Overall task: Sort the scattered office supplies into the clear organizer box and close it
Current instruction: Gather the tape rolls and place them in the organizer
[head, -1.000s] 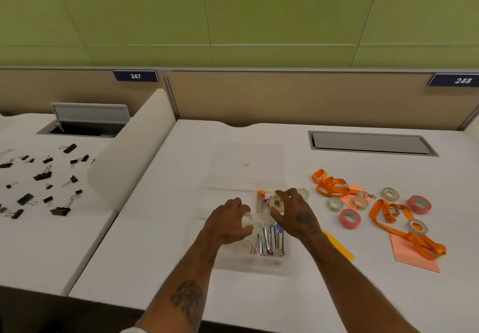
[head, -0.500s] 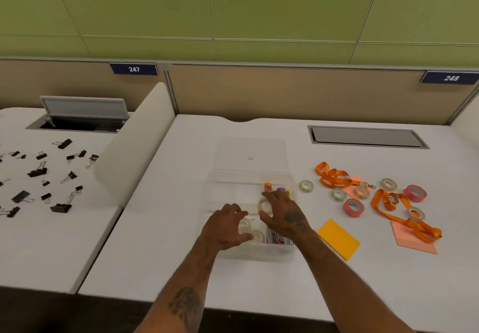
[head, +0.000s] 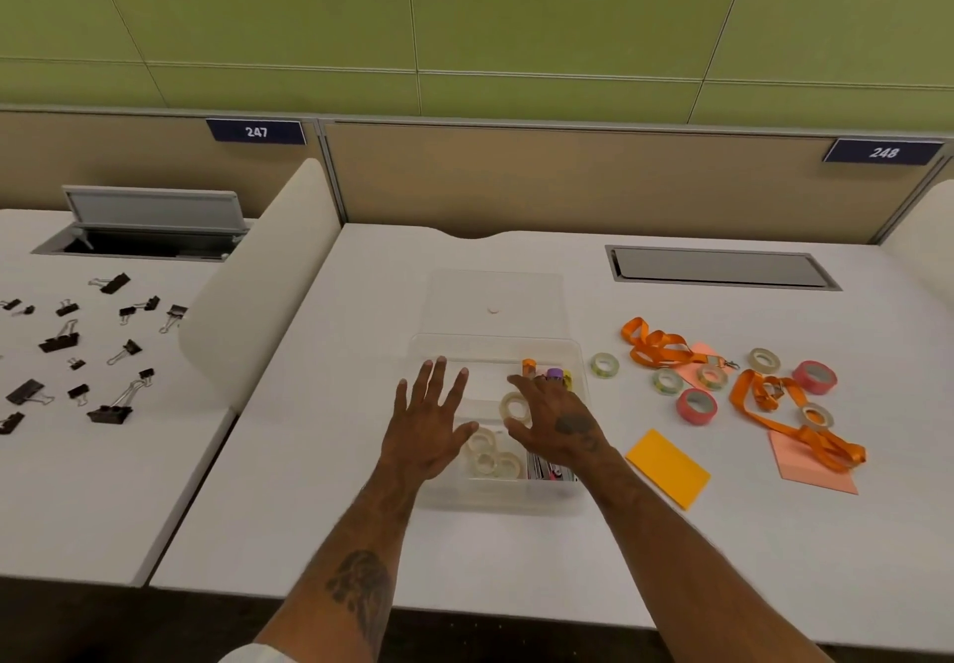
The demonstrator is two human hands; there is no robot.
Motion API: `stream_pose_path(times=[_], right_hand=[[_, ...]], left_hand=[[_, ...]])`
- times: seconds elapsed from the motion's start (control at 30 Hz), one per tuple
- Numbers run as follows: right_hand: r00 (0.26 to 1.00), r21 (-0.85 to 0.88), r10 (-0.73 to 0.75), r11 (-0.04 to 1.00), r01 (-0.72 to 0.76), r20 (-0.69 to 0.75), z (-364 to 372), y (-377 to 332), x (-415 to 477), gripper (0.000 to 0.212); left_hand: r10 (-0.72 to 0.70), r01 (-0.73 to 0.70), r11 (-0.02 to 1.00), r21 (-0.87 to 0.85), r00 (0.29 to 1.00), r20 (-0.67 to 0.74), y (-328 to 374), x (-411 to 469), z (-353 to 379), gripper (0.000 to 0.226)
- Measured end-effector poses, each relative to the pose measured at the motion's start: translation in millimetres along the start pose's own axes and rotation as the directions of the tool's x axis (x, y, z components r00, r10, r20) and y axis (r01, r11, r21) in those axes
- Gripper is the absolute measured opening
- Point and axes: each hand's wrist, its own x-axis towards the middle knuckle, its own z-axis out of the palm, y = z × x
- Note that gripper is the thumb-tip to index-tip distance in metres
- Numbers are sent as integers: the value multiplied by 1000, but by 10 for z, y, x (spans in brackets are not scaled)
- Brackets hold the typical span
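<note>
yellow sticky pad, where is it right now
In the head view the yellow sticky pad lies flat on the desk, right of the clear box and just beyond the right forearm, left of the pink paper.

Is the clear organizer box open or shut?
Open: the organizer box has its lid lying flat behind it, contents exposed.

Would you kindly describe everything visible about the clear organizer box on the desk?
The clear organizer box looks like see-through plastic, rectangular, with rounded corners. Its lid is open and lies flat behind it. Inside, dividers form compartments: clear tape rolls near the front, pens and markers along the right. It sits on the white desk. The left hand hovers open above it; the right hand holds a tape roll over it.
</note>
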Motion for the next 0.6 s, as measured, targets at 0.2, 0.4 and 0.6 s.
stream_pose_path(times=[0.2, 0.4, 0.6], right_hand=[[999, 18, 17, 1000, -18, 30, 22, -20, 54, 67], [991, 34, 131, 991, -130, -29, 7, 114, 80, 70], [974, -18, 224, 974, -224, -29, -16, 262, 52, 75]], left_hand=[[-10, 10, 1000, -8, 1000, -12, -31, 66, 28, 78], [8, -9, 1000, -11, 1000, -21, -17, 141, 22, 76], [48, -49, 999, -24, 998, -37, 69, 251, -16, 75]])
